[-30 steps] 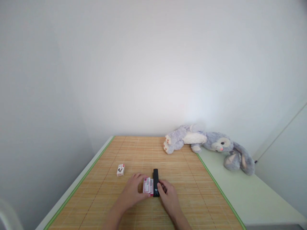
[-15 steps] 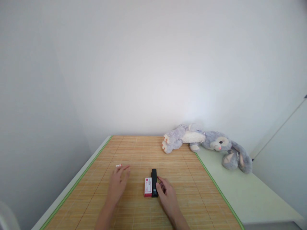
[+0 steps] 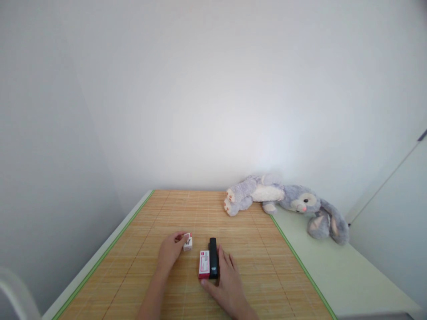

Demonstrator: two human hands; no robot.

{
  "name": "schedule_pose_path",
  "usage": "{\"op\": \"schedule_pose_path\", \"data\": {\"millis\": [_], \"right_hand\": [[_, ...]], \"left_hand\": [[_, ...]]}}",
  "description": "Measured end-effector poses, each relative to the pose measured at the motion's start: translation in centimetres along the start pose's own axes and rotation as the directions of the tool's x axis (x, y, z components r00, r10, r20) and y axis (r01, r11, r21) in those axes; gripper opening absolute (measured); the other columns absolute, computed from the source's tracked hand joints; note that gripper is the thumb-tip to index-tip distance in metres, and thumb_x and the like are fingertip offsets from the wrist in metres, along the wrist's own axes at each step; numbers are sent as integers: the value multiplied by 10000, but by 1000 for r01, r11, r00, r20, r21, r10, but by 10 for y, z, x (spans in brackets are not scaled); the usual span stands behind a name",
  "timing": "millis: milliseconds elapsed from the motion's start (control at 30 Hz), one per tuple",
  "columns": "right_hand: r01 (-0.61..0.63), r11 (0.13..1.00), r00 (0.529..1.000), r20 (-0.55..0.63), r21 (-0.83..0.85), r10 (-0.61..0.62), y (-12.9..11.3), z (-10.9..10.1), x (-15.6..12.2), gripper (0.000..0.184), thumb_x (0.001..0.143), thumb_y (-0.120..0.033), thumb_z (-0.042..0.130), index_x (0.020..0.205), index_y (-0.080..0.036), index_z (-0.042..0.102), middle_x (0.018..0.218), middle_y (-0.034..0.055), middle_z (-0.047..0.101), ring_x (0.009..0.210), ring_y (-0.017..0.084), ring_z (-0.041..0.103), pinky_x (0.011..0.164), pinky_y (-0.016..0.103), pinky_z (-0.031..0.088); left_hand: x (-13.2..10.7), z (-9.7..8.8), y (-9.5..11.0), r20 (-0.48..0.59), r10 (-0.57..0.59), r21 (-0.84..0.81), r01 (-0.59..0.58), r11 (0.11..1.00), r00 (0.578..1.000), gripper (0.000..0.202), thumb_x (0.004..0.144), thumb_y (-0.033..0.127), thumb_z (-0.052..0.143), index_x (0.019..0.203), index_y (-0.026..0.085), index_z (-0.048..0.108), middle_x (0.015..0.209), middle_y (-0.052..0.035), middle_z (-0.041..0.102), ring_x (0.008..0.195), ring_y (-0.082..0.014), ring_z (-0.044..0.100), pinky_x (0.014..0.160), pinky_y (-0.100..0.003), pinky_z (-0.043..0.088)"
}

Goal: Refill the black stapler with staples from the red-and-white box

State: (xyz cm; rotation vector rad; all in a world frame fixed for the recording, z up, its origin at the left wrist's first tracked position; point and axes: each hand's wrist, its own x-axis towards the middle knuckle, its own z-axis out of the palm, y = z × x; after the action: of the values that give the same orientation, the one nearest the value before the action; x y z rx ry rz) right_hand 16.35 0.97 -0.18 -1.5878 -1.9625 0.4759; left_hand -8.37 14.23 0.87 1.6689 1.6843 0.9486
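Observation:
A small white box with red markings (image 3: 188, 242) is pinched between the thumb and fingers of my left hand (image 3: 171, 250), left of the other things on the mat. Beside it to the right lies a flat white and pink-red box (image 3: 204, 263), its long side against a black stapler (image 3: 213, 258). My right hand (image 3: 227, 281) rests spread around the near right side of the stapler, fingers along its right edge and thumb at the near end of the flat box. It grips neither of them.
A bamboo mat (image 3: 180, 209) with green edging covers much of the pale table (image 3: 320, 258). At the back right a grey plush rabbit (image 3: 267, 193) lies on its side against the wall. A curved pale object (image 3: 18, 291) shows at the lower left edge.
My left hand has taken hold of the small box and brought it right and nearer the stapler. My right hand has opened out, its thumb moving to the near end of the flat box.

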Motion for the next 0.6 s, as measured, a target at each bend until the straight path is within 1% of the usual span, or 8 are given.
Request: {"op": "schedule_pose_path", "data": {"millis": [100,200,300,367,433,467,533,600], "right_hand": [[23,999,999,25,-45,-22,0,-1,0,923,887,-534,604,1623,-204,155,1654,83,277,1530,288,247,1275,494,150],[54,996,998,41,-68,-51,-1,-4,1,845,910,-519,584,1613,-241,207,1656,49,277,1532,273,245,1274,485,165],[69,995,997,38,-77,-66,-3,-6,1,830,901,-475,606,1609,-280,219,1653,19,287,1529,266,253,1272,474,181],[71,995,997,35,-76,-68,-3,-6,1,845,892,-462,620,1611,-295,208,1653,12,288,1528,269,258,1271,472,191],[69,995,997,35,-75,-67,-3,-4,2,858,884,-472,627,1611,-294,208,1652,20,290,1526,279,262,1270,481,193],[65,995,997,34,-72,-63,-2,-3,2,874,875,-482,636,1611,-283,209,1651,32,292,1524,286,266,1270,487,194],[51,997,999,15,-62,-50,1,0,2,927,846,-492,666,1613,-245,209,1647,63,302,1518,296,279,1267,491,206],[44,998,998,-34,-47,-46,4,4,1,968,814,-483,699,1611,-212,219,1634,90,326,1506,300,308,1258,485,240]], "left_hand": [[-10,33,17,44,46,-37,-45,998,998,451,843,582,552,1002,225,778,961,-49,791,872,-226,713,797,-304,523],[-20,52,29,48,71,-66,-68,996,996,428,871,543,533,1017,220,773,1007,-56,788,911,-221,715,833,-305,524],[-26,57,35,29,78,-76,-76,994,997,423,888,518,518,1047,213,765,1043,-63,782,944,-222,712,869,-320,525],[-29,56,37,21,83,-74,-81,994,996,431,902,515,498,1063,214,762,1060,-64,777,953,-223,711,881,-329,529],[-34,53,39,11,91,-67,-90,994,996,450,921,521,467,1078,217,761,1096,-68,766,1005,-229,701,932,-345,523],[-38,52,39,-1,95,-61,-95,994,995,465,932,526,450,1105,219,753,1139,-71,753,1063,-235,685,986,-358,504],[-47,53,39,-41,97,-43,-99,994,994,515,956,540,408,1220,212,704,1287,-85,693,1231,-249,610,1119,-394,419],[-60,58,37,-76,52,-92,-59,994,996,582,975,542,368,1378,184,587,1466,-104,568,1389,-247,484,1214,-415,311]]}}
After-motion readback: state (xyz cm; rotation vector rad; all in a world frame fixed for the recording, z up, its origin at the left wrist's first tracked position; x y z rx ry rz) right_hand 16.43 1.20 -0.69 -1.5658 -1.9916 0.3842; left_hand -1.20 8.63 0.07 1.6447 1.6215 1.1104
